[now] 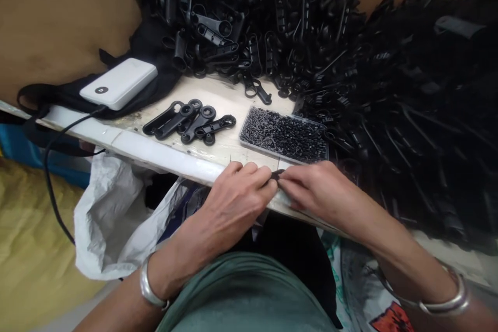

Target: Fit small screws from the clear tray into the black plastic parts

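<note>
While both hands are meeting at the table edge [163,158], the left hand [237,199] and right hand [317,192] are pinching a small black part [277,176] between their fingertips, closed on it. It is sitting midway between them, equally near both, just in front of the tray of tiny black pieces [284,135]; its long axis is hidden.

Person's own body only: 2 bare forearms, no sleeves in view. Left hand [235,199] and right hand [317,192] ungloved, no rings visible. 1 plain silver bangle [150,285] on left wrist, smooth and broad. 1 thinner silver bangle [447,303] on right wrist. Green garment [245,295] covers the lap.
</note>
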A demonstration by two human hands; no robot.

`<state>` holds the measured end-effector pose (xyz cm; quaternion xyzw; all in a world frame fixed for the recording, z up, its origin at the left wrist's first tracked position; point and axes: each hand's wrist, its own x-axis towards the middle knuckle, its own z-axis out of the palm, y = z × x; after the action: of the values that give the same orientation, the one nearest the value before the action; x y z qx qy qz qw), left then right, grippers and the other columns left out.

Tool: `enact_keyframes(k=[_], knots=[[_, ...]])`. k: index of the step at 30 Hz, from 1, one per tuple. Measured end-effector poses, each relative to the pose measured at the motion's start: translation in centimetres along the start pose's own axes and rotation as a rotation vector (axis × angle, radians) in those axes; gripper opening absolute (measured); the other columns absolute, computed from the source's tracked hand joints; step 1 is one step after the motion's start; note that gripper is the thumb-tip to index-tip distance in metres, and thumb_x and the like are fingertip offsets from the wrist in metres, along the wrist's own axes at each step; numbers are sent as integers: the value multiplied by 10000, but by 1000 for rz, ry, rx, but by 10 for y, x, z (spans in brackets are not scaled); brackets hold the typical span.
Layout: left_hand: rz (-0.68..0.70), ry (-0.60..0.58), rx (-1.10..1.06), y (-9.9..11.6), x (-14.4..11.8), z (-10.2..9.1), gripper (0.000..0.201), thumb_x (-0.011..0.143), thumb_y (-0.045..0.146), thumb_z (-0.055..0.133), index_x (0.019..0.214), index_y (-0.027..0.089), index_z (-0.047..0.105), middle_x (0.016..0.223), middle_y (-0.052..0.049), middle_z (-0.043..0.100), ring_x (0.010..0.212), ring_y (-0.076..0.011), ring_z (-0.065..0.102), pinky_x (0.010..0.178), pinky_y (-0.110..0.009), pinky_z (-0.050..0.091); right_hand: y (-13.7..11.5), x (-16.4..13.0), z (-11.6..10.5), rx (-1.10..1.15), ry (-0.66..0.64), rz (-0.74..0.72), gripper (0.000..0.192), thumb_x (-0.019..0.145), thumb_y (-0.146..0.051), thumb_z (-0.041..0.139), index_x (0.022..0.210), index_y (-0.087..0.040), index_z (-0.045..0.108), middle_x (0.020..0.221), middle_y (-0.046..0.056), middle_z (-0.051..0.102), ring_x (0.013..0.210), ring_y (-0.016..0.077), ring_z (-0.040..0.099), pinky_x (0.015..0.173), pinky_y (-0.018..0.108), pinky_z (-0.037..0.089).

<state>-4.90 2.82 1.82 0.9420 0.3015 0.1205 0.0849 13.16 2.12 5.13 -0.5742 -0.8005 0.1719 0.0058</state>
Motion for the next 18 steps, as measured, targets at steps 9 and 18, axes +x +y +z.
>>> enact_keyframes(k=[9, 18], knots=[[-71, -49, -46, 2, 4, -4, 323, 864, -5, 397, 1037, 179, 599, 876, -30, 506, 777, -184, 443, 643, -320, 403, 8, -49, 18, 1063, 35, 428, 311, 862, -435, 604, 892, -135, 679, 672, 42, 671, 577, 159, 639, 549, 239, 528], [-110, 287, -277, 14, -4, 6, 406, 864, -16, 371, 1166, 180, 559, 1085, -77, 531, 964, -173, 501, 830, -302, 483, -7, -39, 44, 1922, 297, 268, 391, 877, -352, 669, 1216, -170, 594, 1207, 111, 612, 1061, 223, 616, 917, 350, 524]])
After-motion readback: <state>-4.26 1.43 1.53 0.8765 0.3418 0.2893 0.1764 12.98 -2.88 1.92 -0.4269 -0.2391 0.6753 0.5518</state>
